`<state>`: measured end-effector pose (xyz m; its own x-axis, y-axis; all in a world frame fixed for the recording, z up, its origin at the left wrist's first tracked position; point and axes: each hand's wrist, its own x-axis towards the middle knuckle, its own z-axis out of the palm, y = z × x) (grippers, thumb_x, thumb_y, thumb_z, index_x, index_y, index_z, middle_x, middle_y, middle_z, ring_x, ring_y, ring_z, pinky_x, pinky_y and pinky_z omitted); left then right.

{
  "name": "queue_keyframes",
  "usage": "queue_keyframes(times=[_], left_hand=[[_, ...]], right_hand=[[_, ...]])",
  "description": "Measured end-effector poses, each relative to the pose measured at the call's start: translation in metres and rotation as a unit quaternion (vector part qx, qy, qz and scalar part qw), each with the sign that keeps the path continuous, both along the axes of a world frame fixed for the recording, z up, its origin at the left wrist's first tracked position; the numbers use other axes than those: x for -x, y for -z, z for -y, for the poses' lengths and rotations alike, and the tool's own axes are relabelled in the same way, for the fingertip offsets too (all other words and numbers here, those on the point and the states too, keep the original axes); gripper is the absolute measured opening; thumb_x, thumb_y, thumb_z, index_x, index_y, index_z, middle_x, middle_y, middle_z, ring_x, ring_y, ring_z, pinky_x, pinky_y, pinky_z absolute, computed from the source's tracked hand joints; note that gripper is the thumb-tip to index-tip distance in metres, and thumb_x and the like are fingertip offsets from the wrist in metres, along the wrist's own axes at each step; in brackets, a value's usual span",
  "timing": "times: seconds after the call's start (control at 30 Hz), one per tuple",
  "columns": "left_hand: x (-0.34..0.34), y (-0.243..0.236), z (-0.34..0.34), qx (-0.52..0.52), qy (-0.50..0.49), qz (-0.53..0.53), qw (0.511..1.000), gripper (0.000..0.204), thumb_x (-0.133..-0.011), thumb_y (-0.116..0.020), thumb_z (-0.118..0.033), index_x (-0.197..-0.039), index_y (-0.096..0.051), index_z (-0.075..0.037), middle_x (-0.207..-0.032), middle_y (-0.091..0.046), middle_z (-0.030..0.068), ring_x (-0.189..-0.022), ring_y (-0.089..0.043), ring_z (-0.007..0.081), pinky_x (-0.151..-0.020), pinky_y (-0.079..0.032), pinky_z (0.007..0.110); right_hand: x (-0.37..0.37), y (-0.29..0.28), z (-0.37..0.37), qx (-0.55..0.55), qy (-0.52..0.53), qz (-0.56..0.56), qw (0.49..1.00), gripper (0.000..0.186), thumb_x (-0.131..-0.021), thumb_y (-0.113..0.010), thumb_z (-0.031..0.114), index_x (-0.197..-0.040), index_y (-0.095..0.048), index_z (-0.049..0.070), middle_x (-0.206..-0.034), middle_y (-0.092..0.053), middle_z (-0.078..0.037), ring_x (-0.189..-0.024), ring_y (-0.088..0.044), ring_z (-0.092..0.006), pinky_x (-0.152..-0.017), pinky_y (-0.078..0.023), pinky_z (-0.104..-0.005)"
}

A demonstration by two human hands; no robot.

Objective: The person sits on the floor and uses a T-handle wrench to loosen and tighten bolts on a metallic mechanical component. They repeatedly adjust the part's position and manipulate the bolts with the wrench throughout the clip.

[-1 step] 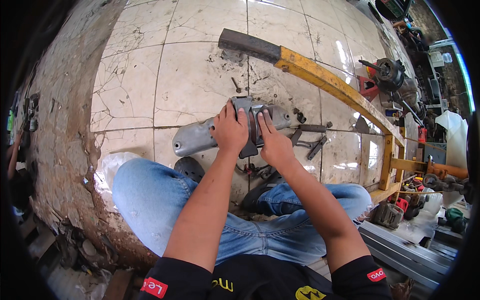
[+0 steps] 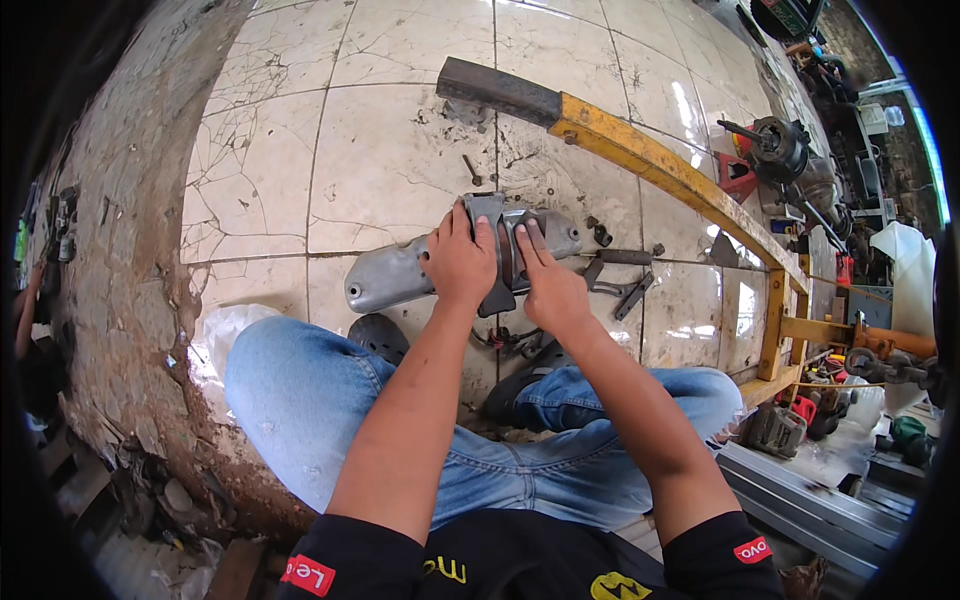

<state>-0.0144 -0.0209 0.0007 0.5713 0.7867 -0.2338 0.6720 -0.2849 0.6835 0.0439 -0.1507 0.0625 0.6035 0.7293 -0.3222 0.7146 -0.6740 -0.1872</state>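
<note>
A long grey metal crossmember (image 2: 388, 278) with rounded ends and bolt holes lies on the tiled floor before me. Across its middle sits a dark grey metal bracket (image 2: 497, 299), with a brownish strip beside it. My left hand (image 2: 460, 262) is closed on the bracket's left side, thumb along the top and fingers bent over the edge. From the other side my right hand (image 2: 554, 292) holds it, index and middle fingers laid along the upper face. Its remaining fingers are curled, and their contact with the metal is hidden.
Right of the crossmember lie a dark-handled tool (image 2: 625, 257) and small dark parts (image 2: 600, 234). A bolt (image 2: 470, 168) rests beyond. A yellow hoist arm (image 2: 660, 160) reaches over from the right. My shoes (image 2: 380, 338) flank the work. Mechanical parts (image 2: 780, 145) crowd the far right.
</note>
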Motion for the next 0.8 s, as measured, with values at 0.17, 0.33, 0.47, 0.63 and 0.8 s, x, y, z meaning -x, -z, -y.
queue_keyframes(times=[0.17,0.33,0.47,0.63,0.8], left_hand=[[-0.003,-0.001,-0.002,-0.003,-0.001,0.005,1.000,0.058,-0.101,-0.042,-0.047,-0.148,-0.045,-0.014,-0.146,-0.051,0.0087,-0.133,-0.046,0.0328,-0.105,-0.030,0.067],[-0.008,-0.001,-0.004,-0.010,-0.003,0.002,1.000,0.058,-0.101,-0.041,-0.047,-0.149,-0.044,-0.015,-0.147,-0.051,0.0082,-0.133,-0.046,0.0327,-0.106,-0.030,0.066],[-0.006,0.000,-0.005,-0.003,-0.001,-0.004,1.000,0.058,-0.101,-0.041,-0.047,-0.149,-0.044,-0.015,-0.147,-0.051,0.0078,-0.132,-0.046,0.0328,-0.106,-0.029,0.066],[-0.007,0.000,-0.003,-0.011,0.003,0.001,1.000,0.058,-0.101,-0.041,-0.046,-0.149,-0.043,-0.014,-0.146,-0.051,0.0086,-0.132,-0.046,0.0340,-0.106,-0.031,0.065],[-0.007,0.002,-0.005,-0.006,0.000,-0.001,1.000,0.058,-0.101,-0.041,-0.047,-0.149,-0.043,-0.014,-0.147,-0.051,0.0084,-0.132,-0.046,0.0325,-0.106,-0.028,0.067]], right_hand=[[-0.005,0.009,-0.004,-0.039,0.039,0.004,0.998,0.088,-0.074,-0.057,0.001,-0.156,-0.029,0.014,-0.161,-0.033,-0.009,-0.100,-0.067,-0.0397,-0.077,-0.056,-0.0474],[-0.018,0.015,-0.001,-0.050,0.057,0.020,0.997,0.088,-0.073,-0.058,0.001,-0.156,-0.030,0.013,-0.162,-0.030,-0.009,-0.099,-0.067,-0.0392,-0.077,-0.056,-0.0471],[-0.008,0.001,-0.008,-0.008,0.038,-0.008,0.999,0.090,-0.072,-0.058,0.000,-0.156,-0.029,0.013,-0.163,-0.028,-0.009,-0.102,-0.067,-0.0383,-0.078,-0.056,-0.0460],[-0.007,0.013,-0.007,-0.040,0.064,0.013,0.997,0.090,-0.072,-0.059,0.001,-0.156,-0.028,0.011,-0.163,-0.026,-0.010,-0.103,-0.067,-0.0380,-0.078,-0.056,-0.0450],[-0.007,-0.008,-0.009,0.001,0.062,-0.030,0.998,0.085,-0.075,-0.057,0.002,-0.155,-0.029,0.008,-0.163,-0.026,-0.014,-0.104,-0.066,-0.0400,-0.080,-0.056,-0.0467]])
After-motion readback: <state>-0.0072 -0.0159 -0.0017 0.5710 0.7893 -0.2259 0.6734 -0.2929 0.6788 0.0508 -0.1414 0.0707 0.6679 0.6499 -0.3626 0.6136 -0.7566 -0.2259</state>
